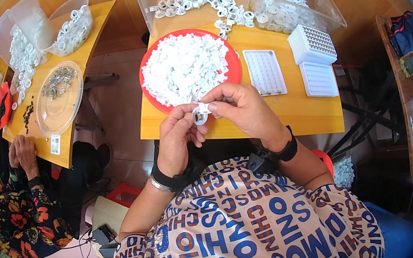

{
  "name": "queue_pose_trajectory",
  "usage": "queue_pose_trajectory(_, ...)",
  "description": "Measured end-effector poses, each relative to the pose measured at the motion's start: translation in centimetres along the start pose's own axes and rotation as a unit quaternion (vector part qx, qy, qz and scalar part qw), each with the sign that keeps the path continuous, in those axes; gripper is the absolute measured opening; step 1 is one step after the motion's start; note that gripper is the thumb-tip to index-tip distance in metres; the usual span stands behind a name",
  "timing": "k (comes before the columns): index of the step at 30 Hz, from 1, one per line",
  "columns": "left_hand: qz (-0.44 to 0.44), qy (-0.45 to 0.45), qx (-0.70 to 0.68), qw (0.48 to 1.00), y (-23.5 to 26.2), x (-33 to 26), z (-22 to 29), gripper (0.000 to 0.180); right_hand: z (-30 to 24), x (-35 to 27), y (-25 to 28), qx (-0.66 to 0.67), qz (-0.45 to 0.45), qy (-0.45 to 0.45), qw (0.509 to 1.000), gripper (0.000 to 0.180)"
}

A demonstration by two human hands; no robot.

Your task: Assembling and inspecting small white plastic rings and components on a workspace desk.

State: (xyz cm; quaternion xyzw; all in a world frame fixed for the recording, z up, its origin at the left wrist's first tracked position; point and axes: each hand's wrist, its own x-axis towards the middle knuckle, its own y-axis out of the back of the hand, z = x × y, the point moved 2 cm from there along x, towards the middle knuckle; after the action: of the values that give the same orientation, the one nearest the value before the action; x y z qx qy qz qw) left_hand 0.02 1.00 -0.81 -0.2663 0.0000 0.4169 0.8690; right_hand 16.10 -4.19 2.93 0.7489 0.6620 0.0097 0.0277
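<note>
My left hand point(178, 139) pinches a small white ring-shaped plastic part point(200, 116) with a dark metal piece in it, just over the near edge of the wooden table point(291, 112). My right hand point(241, 109) meets it from the right, its fingertips closed on a small white plastic piece point(204, 107) pressed against the ring. Right behind both hands sits a red round tray point(234, 69) heaped with small white plastic pieces point(182, 67).
A white gridded tray point(264, 71) lies right of the red tray, with a stack of similar trays point(312, 51) beyond. Clear bins point(294, 2) of white rings stand at the back. On the left, another person's hands point(22, 154) rest at a second table point(91, 25) with a clear lid and bins.
</note>
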Motion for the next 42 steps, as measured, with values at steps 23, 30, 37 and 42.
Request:
queue_pose_trajectory(23,0.002,-0.007,-0.005,1.0,0.09,0.01,-0.27,0.024,0.53,-0.13,-0.23,0.061,-0.026,-0.016,0.998,0.019)
queue_pose_trajectory(30,0.002,-0.019,0.015,1.0,-0.09,-0.07,-0.29,0.023,0.65,-0.21,-0.18,0.036,-0.033,0.004,0.999,0.019)
queue_pose_trajectory(37,0.004,-0.017,0.016,1.0,-0.16,-0.02,-0.37,0.023,0.74,-0.34,-0.19,0.047,-0.046,0.01,0.998,0.018)
queue_pose_trajectory(42,0.003,-0.014,0.015,1.0,-0.25,0.0,-0.3,0.023,0.33,-0.38,-0.29,0.052,-0.049,0.011,0.997,0.015)
